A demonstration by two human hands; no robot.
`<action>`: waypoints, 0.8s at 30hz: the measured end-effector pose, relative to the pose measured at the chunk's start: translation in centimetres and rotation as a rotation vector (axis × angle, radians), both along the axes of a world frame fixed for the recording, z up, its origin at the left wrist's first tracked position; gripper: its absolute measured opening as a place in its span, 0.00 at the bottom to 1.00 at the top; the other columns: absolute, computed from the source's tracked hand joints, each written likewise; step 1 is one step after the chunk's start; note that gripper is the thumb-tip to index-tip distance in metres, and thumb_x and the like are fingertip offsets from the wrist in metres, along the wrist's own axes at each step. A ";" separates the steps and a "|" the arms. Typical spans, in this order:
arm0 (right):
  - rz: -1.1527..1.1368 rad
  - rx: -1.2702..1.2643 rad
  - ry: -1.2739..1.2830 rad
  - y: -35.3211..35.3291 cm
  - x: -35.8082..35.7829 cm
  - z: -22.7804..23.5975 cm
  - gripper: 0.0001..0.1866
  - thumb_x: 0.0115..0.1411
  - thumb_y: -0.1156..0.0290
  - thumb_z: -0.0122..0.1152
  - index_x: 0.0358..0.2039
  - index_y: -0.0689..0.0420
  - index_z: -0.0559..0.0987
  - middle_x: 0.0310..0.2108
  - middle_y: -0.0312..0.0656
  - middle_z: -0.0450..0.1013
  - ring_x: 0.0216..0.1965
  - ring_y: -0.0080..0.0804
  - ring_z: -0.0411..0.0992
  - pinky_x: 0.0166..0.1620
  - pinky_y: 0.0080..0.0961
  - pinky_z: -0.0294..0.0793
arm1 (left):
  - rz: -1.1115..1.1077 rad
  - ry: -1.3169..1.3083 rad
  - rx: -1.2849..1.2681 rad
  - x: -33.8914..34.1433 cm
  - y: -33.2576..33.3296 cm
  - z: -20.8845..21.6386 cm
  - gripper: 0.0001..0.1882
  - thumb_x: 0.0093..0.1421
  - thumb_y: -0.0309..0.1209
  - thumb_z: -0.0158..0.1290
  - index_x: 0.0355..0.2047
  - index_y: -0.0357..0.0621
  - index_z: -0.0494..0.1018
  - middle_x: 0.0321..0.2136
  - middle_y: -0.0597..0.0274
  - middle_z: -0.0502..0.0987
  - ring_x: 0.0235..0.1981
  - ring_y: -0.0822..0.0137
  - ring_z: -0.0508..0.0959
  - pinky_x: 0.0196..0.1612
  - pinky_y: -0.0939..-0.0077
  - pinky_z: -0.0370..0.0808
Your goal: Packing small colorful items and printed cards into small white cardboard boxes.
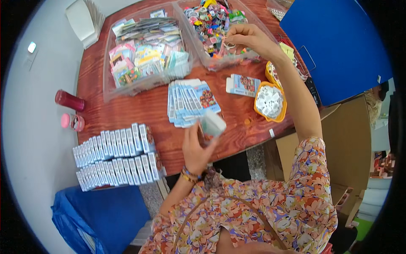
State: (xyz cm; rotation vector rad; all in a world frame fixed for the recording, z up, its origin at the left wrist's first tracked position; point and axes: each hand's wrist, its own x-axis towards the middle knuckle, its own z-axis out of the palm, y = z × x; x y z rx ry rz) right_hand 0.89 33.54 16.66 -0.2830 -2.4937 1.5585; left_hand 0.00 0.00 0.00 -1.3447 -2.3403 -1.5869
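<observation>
My left hand (195,148) grips a small cardboard box (215,122) near the table's front edge. The box stands tilted, pale at its upper end and somewhat blurred by motion. Over the right-hand clear plastic bin (253,17), my right hand (253,39) has its thumb and forefinger pinched together. A small pale, ring-like thing shows at those fingertips, too small to name. Colourful small trinkets (207,21) fill that bin. Just beyond my left hand lies a fanned stack of flat blue-and-white boxes (184,103).
The left clear bin (111,86) holds cards and packets. Filled boxes stand in two rows (116,144) at the front left. Two flat boxes (245,84) lie beside a yellow basket of white tags (270,101). A red bottle (69,100) and pink-lidded jar (76,122) stand far left.
</observation>
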 end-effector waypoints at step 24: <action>-0.067 -0.021 -0.134 -6.8 8.1 -10.3 0.06 0.63 0.67 0.61 0.35 0.56 0.81 0.31 0.28 0.77 0.32 0.15 0.73 0.35 0.15 0.71 | -0.105 -0.262 -0.148 1.5 -4.4 -1.2 0.41 0.47 0.37 0.71 0.57 0.35 0.65 0.46 0.49 0.72 0.48 0.50 0.76 0.50 0.61 0.74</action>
